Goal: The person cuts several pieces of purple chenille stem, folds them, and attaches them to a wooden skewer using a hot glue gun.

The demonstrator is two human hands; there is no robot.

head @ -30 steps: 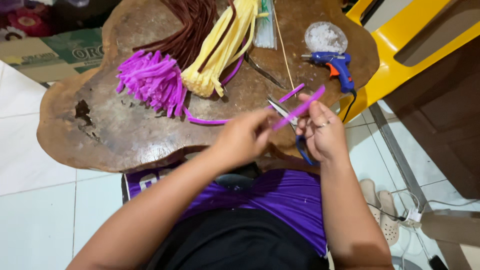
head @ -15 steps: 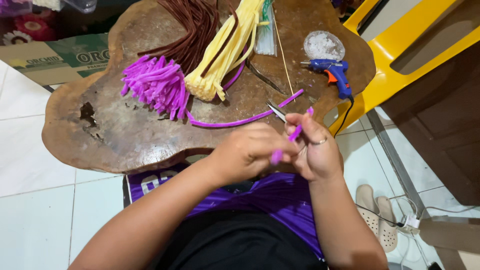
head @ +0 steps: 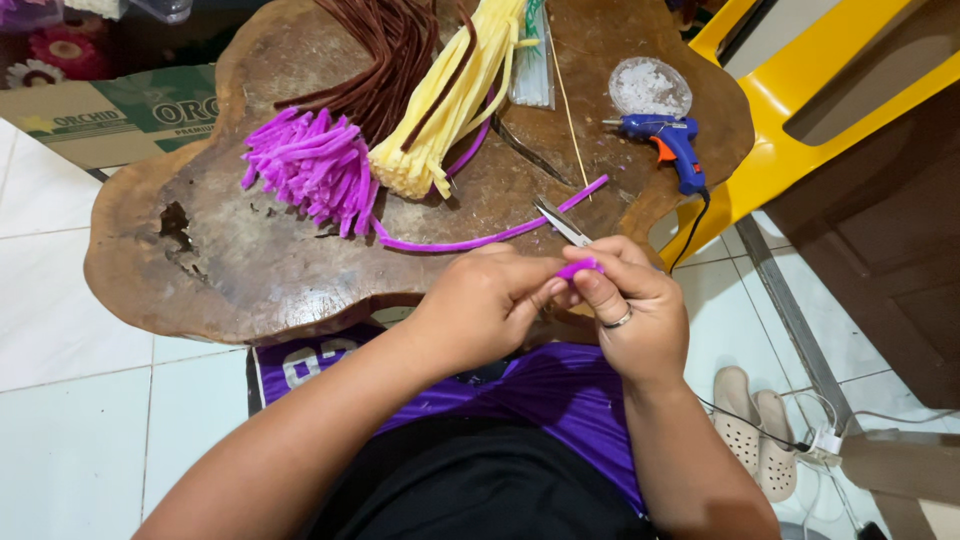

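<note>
1. Left hand (head: 480,315): fingers closed in a pinch on one end of a short purple strip (head: 580,267), held over the bench (head: 230,290) edge at about 5 o'clock.
2. Right hand (head: 635,310): fingers curled tight around the strip's other end; scissors (head: 562,222) jut from the hand toward 11 o'clock, and whether the fingers sit in the handles cannot be told.
3. Long purple strip (head: 480,240): lies flat just beyond the hands, running from the purple bundle (head: 310,170) at 10 o'clock toward 1 o'clock.
4. Yellow bundle (head: 450,110) and brown bundle (head: 385,60): at 12 o'clock.
5. Glue gun (head: 670,145): at 1 o'clock, near the bench edge.
6. Handling note: the small piece is probably best kept pinched close to its ends, with the blade tips pointed away from the fingers.
</note>
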